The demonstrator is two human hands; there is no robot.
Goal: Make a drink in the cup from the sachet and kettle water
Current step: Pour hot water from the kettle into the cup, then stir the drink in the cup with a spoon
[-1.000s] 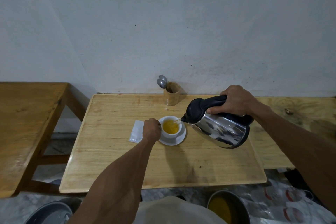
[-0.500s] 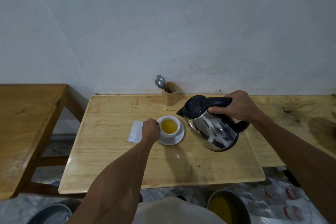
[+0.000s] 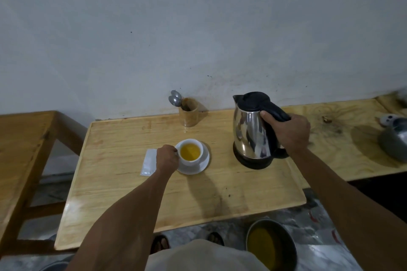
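Kettle: steel body, black lid, being held upright on its black base on the wooden table, right of the cup.
Right hand: being kept wrapped tight round the black kettle handle.
Cup: white, being steadied on a white saucer; yellow drink inside.
Left hand: being held curled at the cup's left side; the grip itself cannot be told.
Sachet: white, being left flat just left of the saucer, partly hidden by the left hand.
Spoon holder: wooden, by the wall, spoons being kept in it.

table | saucer | sachet | kettle | wooden holder
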